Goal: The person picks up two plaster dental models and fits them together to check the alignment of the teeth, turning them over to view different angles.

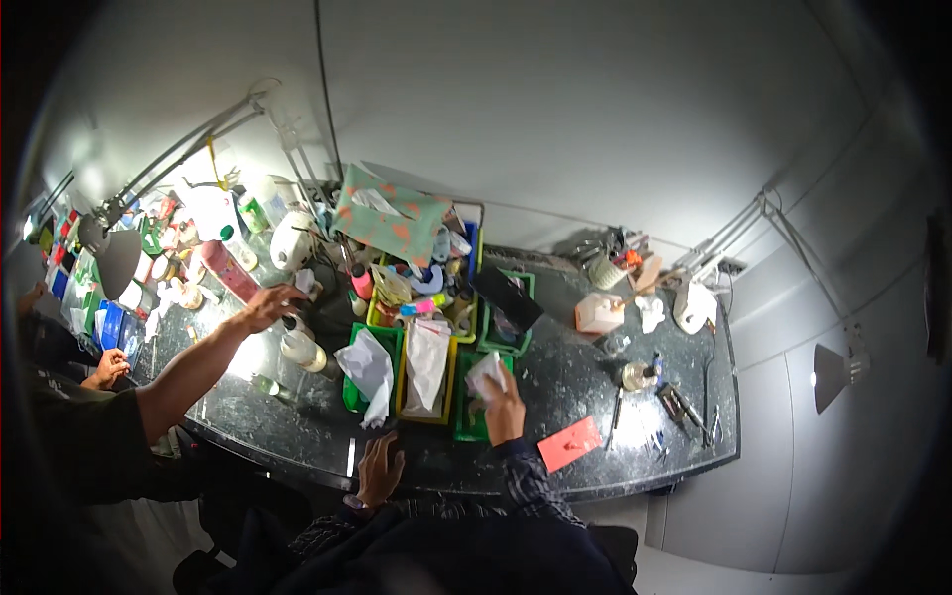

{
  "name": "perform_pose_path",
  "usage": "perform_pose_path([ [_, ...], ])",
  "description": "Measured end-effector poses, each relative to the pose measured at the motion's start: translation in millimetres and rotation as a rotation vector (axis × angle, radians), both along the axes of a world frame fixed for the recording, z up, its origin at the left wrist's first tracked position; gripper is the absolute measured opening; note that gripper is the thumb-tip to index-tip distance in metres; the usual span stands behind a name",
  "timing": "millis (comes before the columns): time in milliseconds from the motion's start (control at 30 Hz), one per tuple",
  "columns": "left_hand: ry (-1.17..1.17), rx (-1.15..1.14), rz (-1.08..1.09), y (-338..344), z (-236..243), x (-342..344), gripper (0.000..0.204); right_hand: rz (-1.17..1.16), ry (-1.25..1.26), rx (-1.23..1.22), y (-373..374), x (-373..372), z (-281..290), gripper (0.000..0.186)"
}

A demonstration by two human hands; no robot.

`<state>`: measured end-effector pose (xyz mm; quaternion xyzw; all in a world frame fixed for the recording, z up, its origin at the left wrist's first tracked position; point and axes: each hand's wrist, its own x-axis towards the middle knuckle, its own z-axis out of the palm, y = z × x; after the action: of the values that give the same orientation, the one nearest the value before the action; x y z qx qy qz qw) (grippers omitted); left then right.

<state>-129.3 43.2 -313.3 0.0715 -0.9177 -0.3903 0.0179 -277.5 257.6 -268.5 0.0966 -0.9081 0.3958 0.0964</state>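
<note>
My right hand [504, 415] grips a small white paper packet [485, 371] over the front right green tray [471, 428]. My left hand [379, 466] is at the front edge of the dark speckled counter, empty, its fingers apart. Just above it, crumpled white paper [369, 375] lies in a green tray [351, 402], beside a yellow tray [429, 416] holding folded white sheets [426, 367]. A red card [569, 441] lies to the right of my right hand.
A co-worker's arm [193, 369] reaches across bottles at left; another hand [109, 369] is at the far left. Behind are crowded trays, a patterned cloth [392, 213] and a black rectangular object [506, 297]. Tools, jars and lamps [833, 377] stand at right.
</note>
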Motion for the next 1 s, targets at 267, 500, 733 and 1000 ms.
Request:
perform_pose_path([
  [267, 0.130, -0.192, -0.110, -40, -19, 23, 0.050, 0.185, 0.006, 0.597, -27, 17, -33, 0.073],
  [500, 0.222, -0.181, -0.109, -41, -20, 23, 0.048, 0.272, -0.304, 0.849, -28, 5, -32, 0.101],
  [733, 0.271, -0.171, -0.092, -39, -25, 24, 0.046, 0.207, -0.136, 0.878, -15, 4, -60, 0.101],
  [1000, 0.295, -0.176, -0.134, -44, -31, 30, 0.046, 0.083, -0.002, 0.490, -8, 34, -4, 0.081],
])
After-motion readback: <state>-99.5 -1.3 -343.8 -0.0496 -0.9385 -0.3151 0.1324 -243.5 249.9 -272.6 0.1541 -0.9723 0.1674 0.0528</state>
